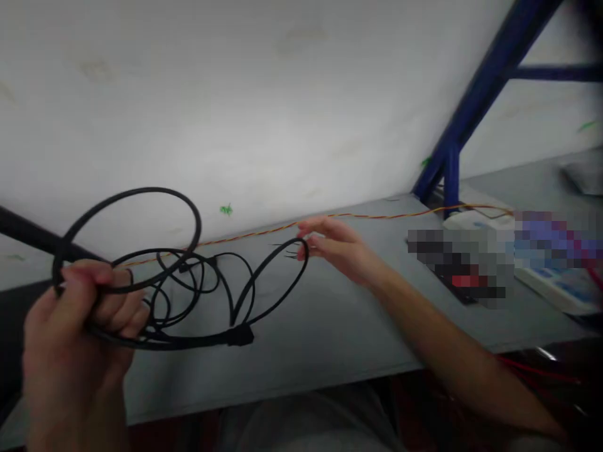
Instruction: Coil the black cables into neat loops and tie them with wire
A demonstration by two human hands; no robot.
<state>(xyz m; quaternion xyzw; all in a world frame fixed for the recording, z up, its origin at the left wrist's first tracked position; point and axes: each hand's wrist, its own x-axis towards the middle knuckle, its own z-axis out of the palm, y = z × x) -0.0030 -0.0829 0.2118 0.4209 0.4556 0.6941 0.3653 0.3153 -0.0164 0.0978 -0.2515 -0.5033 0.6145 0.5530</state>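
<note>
A looped black cable is gripped in my left hand, whose fingers are wrapped round it at the left. Its coils hang above the grey table, and a black tab or bundled piece sits low on the loops. At the centre, my right hand has its fingertips at the end of one black loop, thumb and fingers slightly apart. Whether they pinch the cable is not clear. Thin dark strands show beside those fingertips.
A twisted red and yellow wire runs along the wall. Blue metal beams rise at the right. Blurred-out items and a white power strip or box lie on the right. Red cables show below the edge.
</note>
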